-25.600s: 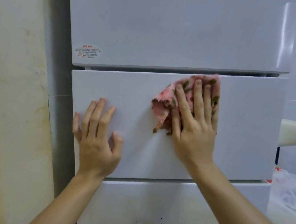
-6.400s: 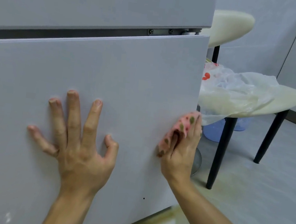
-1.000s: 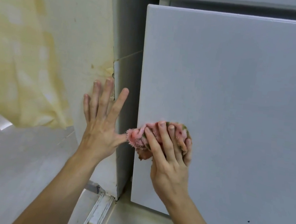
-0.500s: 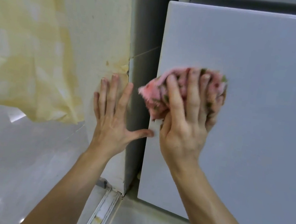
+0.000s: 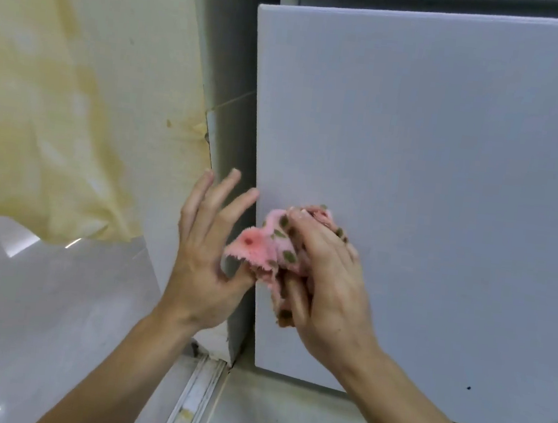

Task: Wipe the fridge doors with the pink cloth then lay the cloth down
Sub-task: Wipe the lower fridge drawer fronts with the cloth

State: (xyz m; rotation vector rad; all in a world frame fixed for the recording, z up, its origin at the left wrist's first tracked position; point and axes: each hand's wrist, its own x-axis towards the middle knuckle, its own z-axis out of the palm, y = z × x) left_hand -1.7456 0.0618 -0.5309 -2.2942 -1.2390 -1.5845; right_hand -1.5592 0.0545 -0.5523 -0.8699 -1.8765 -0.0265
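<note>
As the right hand [image 5: 325, 285] curls tight round the bunched cloth [image 5: 260, 247], it presses low on the door [image 5: 431, 158], by its left edge. Left hand [image 5: 204, 255], spread and holding nothing, hovers just off that edge. Wiping step, I'd judge; the next move needs a flat spot for the cloth.

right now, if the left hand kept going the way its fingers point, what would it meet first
Most likely the fridge's grey side panel: the left hand points up toward it. Depth is unclear, so the lower door edge might come first.
</note>
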